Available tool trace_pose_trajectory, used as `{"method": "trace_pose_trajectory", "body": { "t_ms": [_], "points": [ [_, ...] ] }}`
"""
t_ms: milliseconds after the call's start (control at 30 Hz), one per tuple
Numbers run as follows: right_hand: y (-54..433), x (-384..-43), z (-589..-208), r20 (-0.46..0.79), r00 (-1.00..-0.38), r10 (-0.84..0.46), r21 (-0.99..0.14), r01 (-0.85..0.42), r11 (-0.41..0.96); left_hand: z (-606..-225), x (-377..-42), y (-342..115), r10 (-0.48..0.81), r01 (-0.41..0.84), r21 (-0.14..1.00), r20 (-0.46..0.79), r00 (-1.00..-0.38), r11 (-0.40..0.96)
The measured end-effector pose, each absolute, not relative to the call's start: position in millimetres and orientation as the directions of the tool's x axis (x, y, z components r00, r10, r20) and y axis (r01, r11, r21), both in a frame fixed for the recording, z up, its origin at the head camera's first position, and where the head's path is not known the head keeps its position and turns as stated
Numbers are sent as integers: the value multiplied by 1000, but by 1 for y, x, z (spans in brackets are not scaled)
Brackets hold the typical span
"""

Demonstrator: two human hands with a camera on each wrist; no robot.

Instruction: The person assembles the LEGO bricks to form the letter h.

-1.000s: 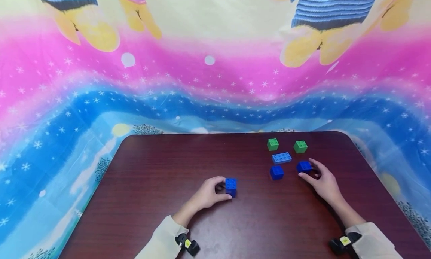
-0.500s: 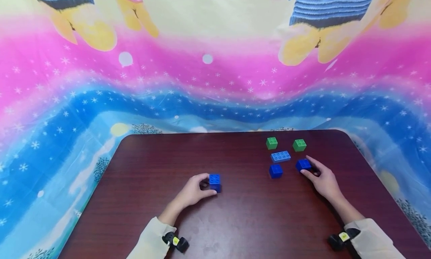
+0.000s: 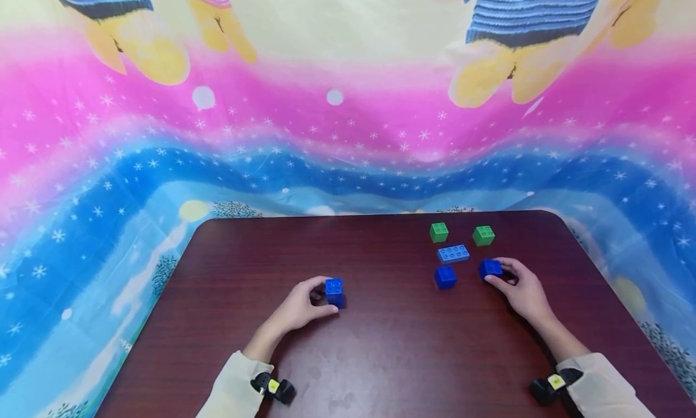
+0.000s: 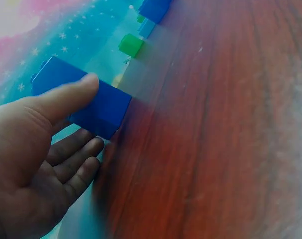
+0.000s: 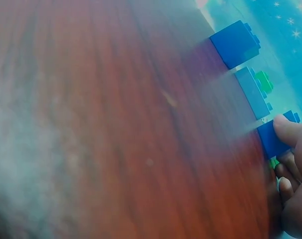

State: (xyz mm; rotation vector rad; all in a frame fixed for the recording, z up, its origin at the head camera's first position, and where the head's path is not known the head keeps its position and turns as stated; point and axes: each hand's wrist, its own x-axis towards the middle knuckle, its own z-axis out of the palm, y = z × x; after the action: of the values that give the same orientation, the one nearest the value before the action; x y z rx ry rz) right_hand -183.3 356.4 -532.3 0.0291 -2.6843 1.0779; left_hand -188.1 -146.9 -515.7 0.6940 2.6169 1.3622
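Note:
My left hand (image 3: 301, 303) pinches a tall blue toy building block (image 3: 334, 292) between thumb and fingers, left of the table's middle. In the left wrist view this blue block (image 4: 103, 107) is long, with studs at its far end; whether it is two stacked blocks I cannot tell. Its base is at or close to the tabletop. On the right, my right hand (image 3: 524, 291) grips a shorter blue block (image 3: 490, 269) by its sides, thumb (image 5: 285, 130) on the near face in the right wrist view. The lower fingers of both hands are loosely curled.
Beside the right hand's block stands another blue block (image 3: 446, 277). Behind it lie a long light-blue block (image 3: 454, 253) and two green blocks (image 3: 438, 232), all on the dark wooden table (image 3: 261, 255). A patterned cloth (image 3: 348, 134) hangs behind the table.
My left hand has moved left across the table with the tall blue block. The right hand's fingers have closed in around its blue block, which stays in about the same place.

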Motion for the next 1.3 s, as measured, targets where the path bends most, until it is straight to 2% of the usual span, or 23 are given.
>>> {"method": "trace_pose_trajectory", "body": {
  "t_ms": [167,467,700,1300],
  "points": [
    [357,-185,-534,245,-967,70,-674,-118,729,-510,-187,-150,452,348,821,125,-883,452],
    [357,-185,-535,228,-972,62,-669,-110,735,-497,-188,-151,382,316,835,140,-914,450],
    [357,-184,-534,229,-971,62,-672,-111,732,-479,-187,-139,292,303,806,170,-941,509],
    [357,-184,-535,230,-971,61,-663,-111,741,-444,-181,-89,439,479,759,284,-853,440]
  ]
}}
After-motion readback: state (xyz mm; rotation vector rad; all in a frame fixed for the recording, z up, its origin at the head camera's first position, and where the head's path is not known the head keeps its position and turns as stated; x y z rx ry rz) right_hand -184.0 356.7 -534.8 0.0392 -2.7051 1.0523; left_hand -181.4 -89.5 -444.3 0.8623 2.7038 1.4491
